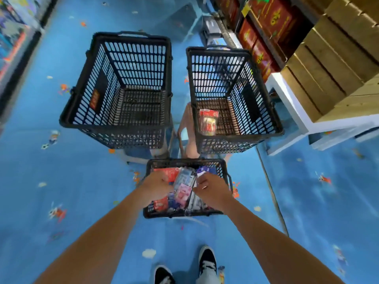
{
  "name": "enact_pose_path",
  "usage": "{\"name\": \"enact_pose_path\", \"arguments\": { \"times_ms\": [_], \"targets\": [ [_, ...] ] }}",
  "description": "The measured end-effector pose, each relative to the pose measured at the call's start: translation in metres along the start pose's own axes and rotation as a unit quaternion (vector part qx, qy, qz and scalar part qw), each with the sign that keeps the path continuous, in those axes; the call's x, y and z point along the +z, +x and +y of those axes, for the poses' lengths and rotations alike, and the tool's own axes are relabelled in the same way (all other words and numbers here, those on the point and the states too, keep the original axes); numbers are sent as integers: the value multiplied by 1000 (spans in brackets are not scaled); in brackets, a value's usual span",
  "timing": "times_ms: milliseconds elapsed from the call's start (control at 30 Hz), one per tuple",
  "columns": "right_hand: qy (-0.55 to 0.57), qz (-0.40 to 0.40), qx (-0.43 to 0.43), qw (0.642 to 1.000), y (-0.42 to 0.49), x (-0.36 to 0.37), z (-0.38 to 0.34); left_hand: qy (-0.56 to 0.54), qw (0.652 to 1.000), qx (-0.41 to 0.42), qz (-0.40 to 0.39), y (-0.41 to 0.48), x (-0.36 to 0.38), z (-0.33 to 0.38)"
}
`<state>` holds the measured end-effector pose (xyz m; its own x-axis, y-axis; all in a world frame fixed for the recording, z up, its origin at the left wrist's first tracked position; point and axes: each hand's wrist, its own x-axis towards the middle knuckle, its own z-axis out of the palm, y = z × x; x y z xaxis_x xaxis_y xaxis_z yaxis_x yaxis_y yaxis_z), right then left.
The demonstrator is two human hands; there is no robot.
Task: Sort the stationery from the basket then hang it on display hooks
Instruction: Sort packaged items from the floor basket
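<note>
Down in the near basket [185, 214], both hands are working among the stationery packets [164, 203]. A clear packet with pink print [183, 191] is lying between the two sets of fingers. The right hand [213, 190] is pinching its right edge with curled fingers [198, 182], while the left hand [156, 187] is curling down against its left side; whether that hand is gripping anything cannot be told. Beyond the fingertips, a red packet [208, 120] is resting in the far right basket [235, 140]. Lettering on the packets and on the far left basket's [114, 134] orange label [94, 101] is blurring past reading.
</note>
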<state>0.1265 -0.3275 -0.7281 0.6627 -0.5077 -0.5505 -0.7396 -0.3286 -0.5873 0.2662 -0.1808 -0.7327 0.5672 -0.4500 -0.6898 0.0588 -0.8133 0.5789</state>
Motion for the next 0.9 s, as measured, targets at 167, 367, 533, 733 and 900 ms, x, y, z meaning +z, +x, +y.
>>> {"name": "enact_pose_path", "arguments": {
  "times_ms": [167, 367, 533, 733, 900],
  "targets": [
    [-1, -38, 38, 999, 18, 78, 62, 13, 1000, -16, 11, 33, 51, -71],
    [6, -58, 41, 997, 61, 140, 121, 50, 998, 14, 18, 92, 109, -134],
    [5, -6, 13, 1000, 141, 192, 172, 69, 996, 13, 63, 184, 163, -179],
    [-126, 53, -39, 990, 253, 236, 209, 150, 981, 64, 109, 298, 212, -207],
    [-338, -15, -115, 934, 319, 229, 219, 158, 975, 106, 115, 358, 225, -207]
  ]
}}
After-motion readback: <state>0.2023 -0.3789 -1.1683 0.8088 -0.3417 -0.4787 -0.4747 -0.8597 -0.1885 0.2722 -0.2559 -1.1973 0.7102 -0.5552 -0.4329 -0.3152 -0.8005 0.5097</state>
